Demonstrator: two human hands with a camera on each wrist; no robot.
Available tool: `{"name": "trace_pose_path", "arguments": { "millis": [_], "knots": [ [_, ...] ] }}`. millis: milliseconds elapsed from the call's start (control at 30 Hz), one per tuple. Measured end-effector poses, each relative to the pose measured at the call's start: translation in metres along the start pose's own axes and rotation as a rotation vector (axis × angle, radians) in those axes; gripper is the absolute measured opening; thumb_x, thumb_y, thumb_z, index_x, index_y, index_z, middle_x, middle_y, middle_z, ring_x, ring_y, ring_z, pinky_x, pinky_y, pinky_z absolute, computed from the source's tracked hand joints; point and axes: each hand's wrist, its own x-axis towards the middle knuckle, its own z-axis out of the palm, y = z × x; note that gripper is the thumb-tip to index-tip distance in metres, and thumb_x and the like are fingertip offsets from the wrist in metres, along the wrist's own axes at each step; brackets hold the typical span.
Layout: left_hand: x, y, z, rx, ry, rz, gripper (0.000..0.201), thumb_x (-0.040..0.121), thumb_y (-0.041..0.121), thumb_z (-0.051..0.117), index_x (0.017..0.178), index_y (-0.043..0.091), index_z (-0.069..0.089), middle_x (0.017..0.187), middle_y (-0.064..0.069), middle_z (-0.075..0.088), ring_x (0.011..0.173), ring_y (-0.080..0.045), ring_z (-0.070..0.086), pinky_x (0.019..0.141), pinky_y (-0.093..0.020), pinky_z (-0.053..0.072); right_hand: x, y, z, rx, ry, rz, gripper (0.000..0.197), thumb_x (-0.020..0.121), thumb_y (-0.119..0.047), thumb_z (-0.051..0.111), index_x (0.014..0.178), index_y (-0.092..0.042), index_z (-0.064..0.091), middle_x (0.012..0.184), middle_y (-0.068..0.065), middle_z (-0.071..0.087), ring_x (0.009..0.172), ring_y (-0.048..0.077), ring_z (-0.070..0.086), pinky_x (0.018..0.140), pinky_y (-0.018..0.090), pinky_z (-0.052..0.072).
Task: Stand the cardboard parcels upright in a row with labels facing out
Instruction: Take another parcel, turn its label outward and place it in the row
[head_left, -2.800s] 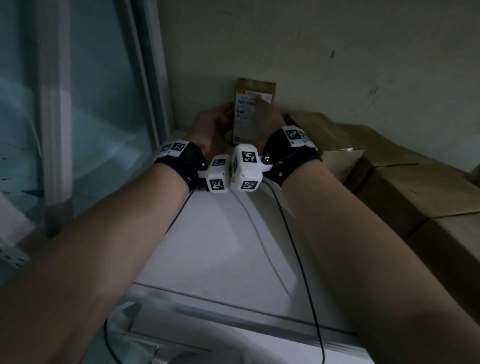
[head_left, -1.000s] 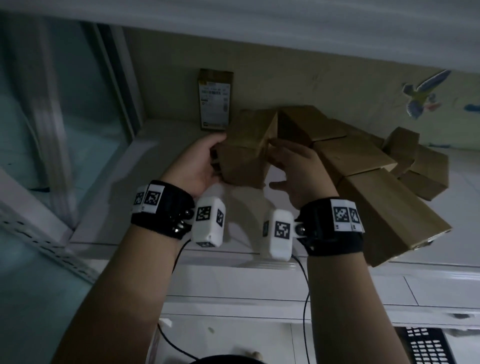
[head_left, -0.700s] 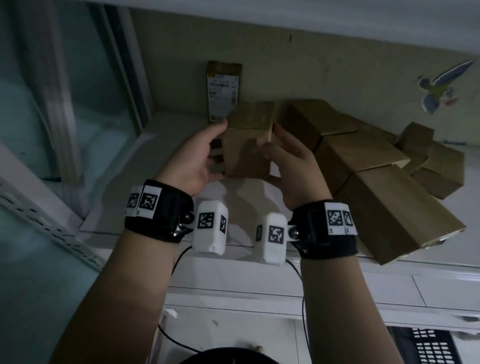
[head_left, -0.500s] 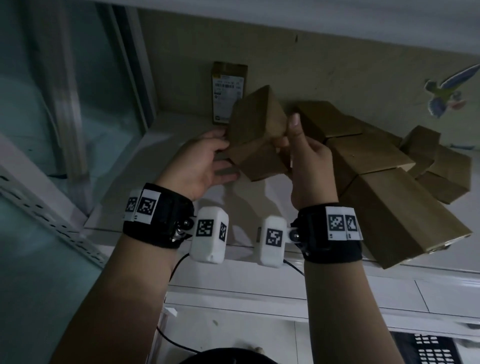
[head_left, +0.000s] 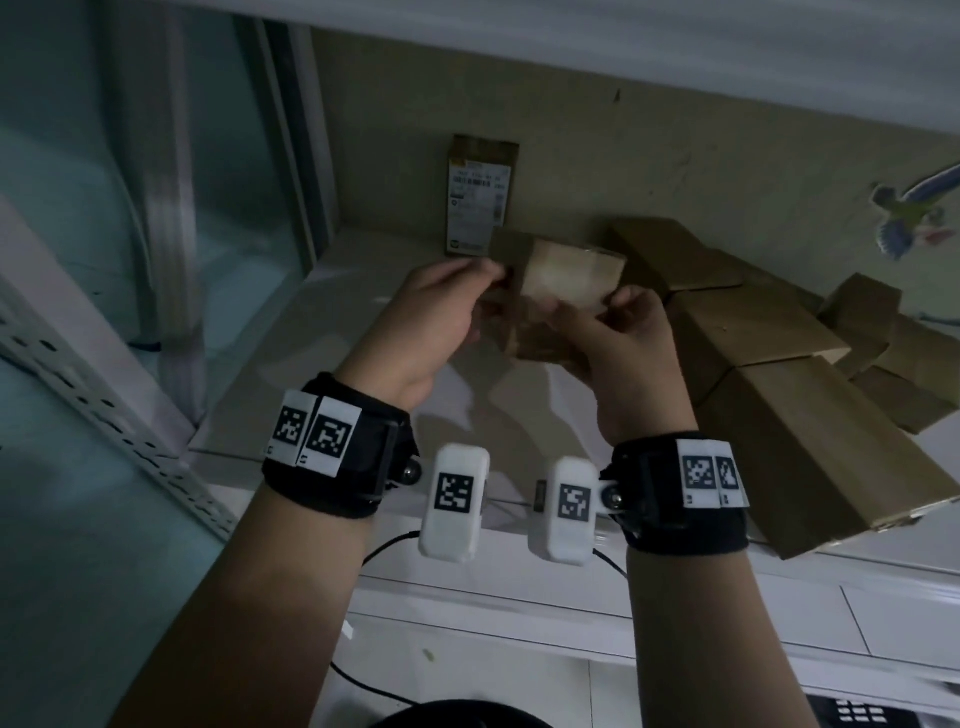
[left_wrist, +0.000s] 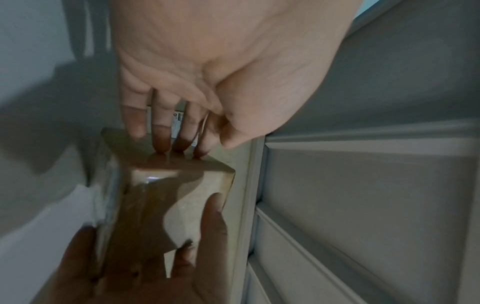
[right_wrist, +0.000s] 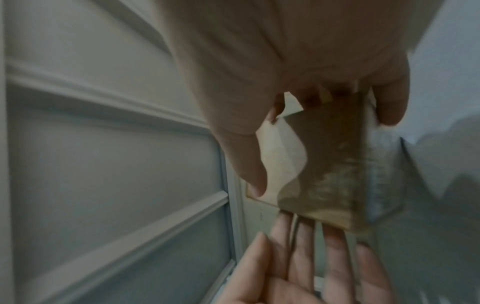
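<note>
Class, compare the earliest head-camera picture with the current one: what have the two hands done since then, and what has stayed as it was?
Both hands let go of the labelled parcel. The left hand and right hand took a second parcel from the pile, lifted it and turned it over. The labelled parcel stays upright against the wall, label facing out.

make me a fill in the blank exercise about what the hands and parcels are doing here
1. The held parcel is gripped by ____ hands.
2. The labelled parcel stands upright against the ____.
3. The pile of parcels lies to the ____ of the held parcel.

Missing words: both; wall; right
</note>
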Motion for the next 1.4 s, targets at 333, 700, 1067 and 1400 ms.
{"name": "trace_pose_path", "arguments": {
  "millis": [333, 700, 1067, 1400],
  "knots": [
    [-0.006, 0.012, -0.005, -0.035, -0.053, 0.068, 0.017, 0.096, 0.037, 0.077, 0.111, 0.032, 0.072, 0.11, 0.013, 0.082, 0.107, -0.008, 0.077, 0.103, -0.035, 0.058, -0.006, -0.009, -0.004, -0.057, -0.007, -0.022, 0.022, 0.098, -0.021, 0.068, 0.112, -0.004, 0.071, 0.117, 0.013, 0.077, 0.113, 0.025, 0.072, 0.088, 0.037, 0.048],
    [0.0, -0.001, -0.014, 0.051, 0.037, 0.114, 0.079, 0.064, 0.032, 0.099, 0.134, 0.028, 0.063, 0.12, 0.01, 0.079, 0.112, -0.008, 0.075, 0.101, -0.037, 0.06, -0.005, -0.003, 0.01, 0.057, -0.067, -0.008, 0.024, 0.102, -0.013, 0.063, 0.124, -0.006, 0.068, 0.113, 0.009, 0.073, 0.104, 0.015, 0.071, 0.089, 0.038, 0.055],
    [-0.012, 0.0, -0.013, 0.012, -0.262, 0.435, 0.018, 0.089, -0.003, 0.071, 0.095, 0.013, 0.076, 0.112, 0.001, 0.082, 0.139, -0.012, 0.06, 0.125, -0.038, 0.038, 0.003, 0.004, -0.005, 0.255, -0.09, 0.183, 0.083, 0.086, -0.056, 0.079, 0.147, -0.005, 0.055, 0.146, 0.024, 0.061, 0.135, 0.039, 0.062, 0.107, 0.068, 0.05],
    [-0.016, 0.004, -0.004, -0.27, -0.146, 0.572, 0.025, 0.095, -0.003, 0.062, 0.117, 0.005, 0.068, 0.138, -0.018, 0.067, 0.137, -0.034, 0.061, 0.115, -0.055, 0.048, 0.002, 0.014, -0.009, 0.514, -0.205, 0.399, 0.069, 0.096, -0.045, 0.068, 0.156, -0.015, 0.051, 0.156, 0.019, 0.055, 0.147, 0.038, 0.05, 0.122, 0.062, 0.034]
  ]
}}
